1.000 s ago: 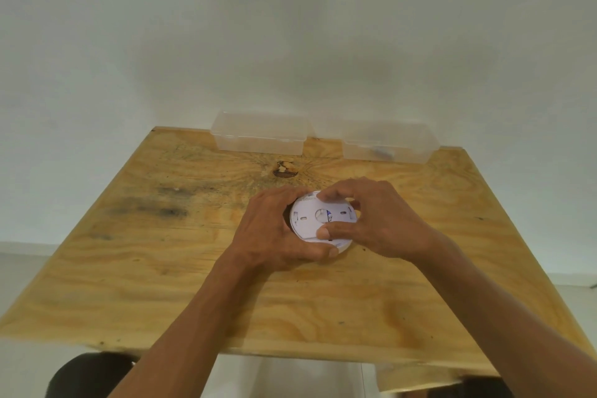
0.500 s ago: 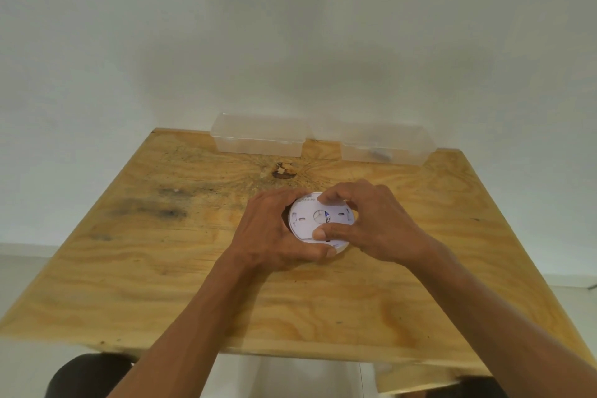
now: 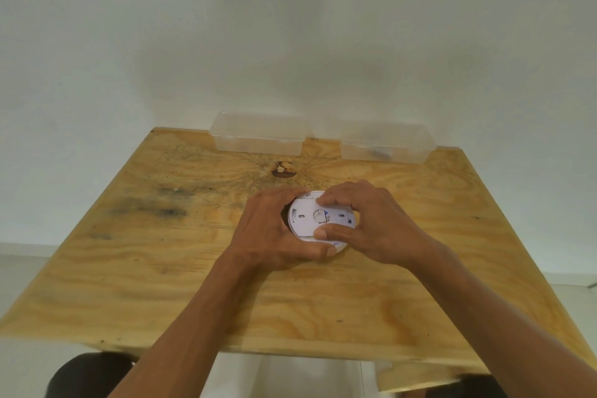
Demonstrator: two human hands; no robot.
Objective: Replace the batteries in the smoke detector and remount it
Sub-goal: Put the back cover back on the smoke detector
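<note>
One large square plywood table with a dark knot near its far edge carries everything in view. Two clear lidded plastic boxes sit side by side along that far edge against the pale wall, the right-hand clear box showing a small dark item inside that is too blurred to name. Around the middle of the table, a little toward the far edge, lies the round white plastic smoke detector, its flat back with slots and a small printed label facing up. The left hand cups its left rim, fingers curled round the far edge and thumb along the near edge, grasping it. The right hand grips from the right, thumb pressed on the near part of the disc and forefinger on the far part. This looks like a twist to free or seat the back plate, though I cannot tell which. The shell should be light, stiff and smooth, so it may slip; its thin tabs seem liable to snap. Holding by the rim on opposite sides, as both hands do, suits turning it.
</note>
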